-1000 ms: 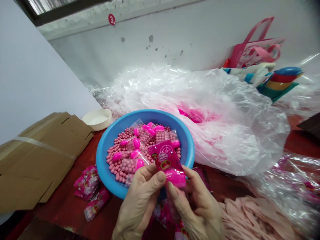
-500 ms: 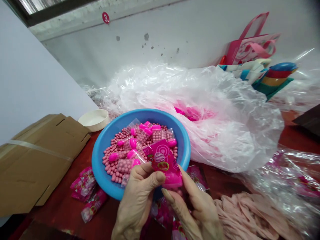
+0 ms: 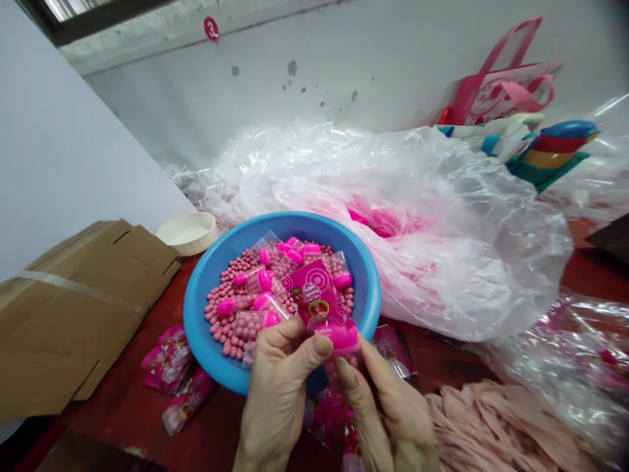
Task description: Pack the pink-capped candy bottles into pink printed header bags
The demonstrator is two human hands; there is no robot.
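my left hand [image 3: 280, 406] pinches the pink printed sachet [image 3: 314, 295] between thumb and fingers, just over the near rim of the blue plastic basin [image 3: 196, 341]; my right hand [image 3: 388, 419] has narrowed its fingers beside the bright pink capsule [image 3: 341, 337] at the sachet's lower edge; i cannot tell whether they grip it

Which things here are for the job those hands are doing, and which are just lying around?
For the job: left hand, right hand, pink packet, blue bowl, pink beads.

Just lying around: cardboard box, plastic sheet, white dish, pink bag.
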